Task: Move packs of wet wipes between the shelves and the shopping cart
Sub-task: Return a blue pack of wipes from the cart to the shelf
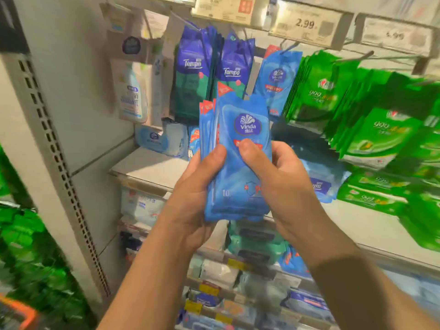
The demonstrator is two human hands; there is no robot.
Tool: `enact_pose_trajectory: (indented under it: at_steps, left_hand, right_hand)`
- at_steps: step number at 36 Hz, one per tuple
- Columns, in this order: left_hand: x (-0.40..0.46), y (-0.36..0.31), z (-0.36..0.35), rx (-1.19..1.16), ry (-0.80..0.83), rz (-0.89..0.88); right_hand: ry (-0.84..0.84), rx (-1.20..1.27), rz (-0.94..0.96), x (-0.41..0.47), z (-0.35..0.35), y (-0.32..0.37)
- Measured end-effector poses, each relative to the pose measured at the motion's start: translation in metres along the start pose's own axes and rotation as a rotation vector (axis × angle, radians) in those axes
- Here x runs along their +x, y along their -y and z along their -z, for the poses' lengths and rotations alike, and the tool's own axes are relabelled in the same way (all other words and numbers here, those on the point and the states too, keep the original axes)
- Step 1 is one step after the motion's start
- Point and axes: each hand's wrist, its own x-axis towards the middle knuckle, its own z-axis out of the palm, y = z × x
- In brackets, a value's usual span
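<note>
A stack of blue Vinda wet wipe packs is held upright in front of the shelves, between both hands. The left hand wraps the stack's left edge from behind, its thumb lying across the front near the left side. The right hand closes on the right edge, its thumb pressing the front pack just below the round logo. The two thumbs sit close together on the front face — the other fingers are hidden behind the packs.

The front pack is glossy bright blue with a dark blue oval badge reading "Vinda", a red band under it that the thumb partly covers, and a "10" near the bottom left. Several more packs fan out behind it on the left, showing red corner tabs at the top.

Behind the stack hang dark blue and green Tempo packs, another blue Vinda pack on a hook and rows of green wipe packs — blurred towards the right. A price tag reading 2.99 sits on the rail above.
</note>
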Motion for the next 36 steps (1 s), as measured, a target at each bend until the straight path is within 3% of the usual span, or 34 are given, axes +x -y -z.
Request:
enact_pose_trajectory:
  at_steps: [7, 12, 19, 25, 31, 36]
  left_hand:
    - [0.054, -0.019, 0.025, -0.043, 0.024, 0.007]
    - [0.083, -0.03, 0.039, -0.077, 0.091, 0.006]
    - [0.111, -0.044, 0.051, -0.107, 0.027, -0.056]
    - [0.125, -0.053, 0.057, -0.105, -0.025, -0.101]
    - [0.132, -0.057, 0.057, -0.123, 0.012, -0.094]
    - [0.136, -0.057, 0.051, -0.111, 0.041, -0.071]
  right_hand:
    - [-0.03, -0.027, 0.029, 0.05, -0.011, -0.007]
    - [-0.139, -0.08, 0.045, 0.077, -0.016, -0.01]
    - [-0.247, -0.11, 0.078, 0.097, -0.02, -0.011]
    - [-0.314, -0.151, 0.186, 0.094, -0.015, -0.003]
    - [-0.415, -0.282, 0.413, 0.082, -0.009, 0.006]
    - [-0.472, -0.207, 0.463, 0.085, -0.006, 0.016]
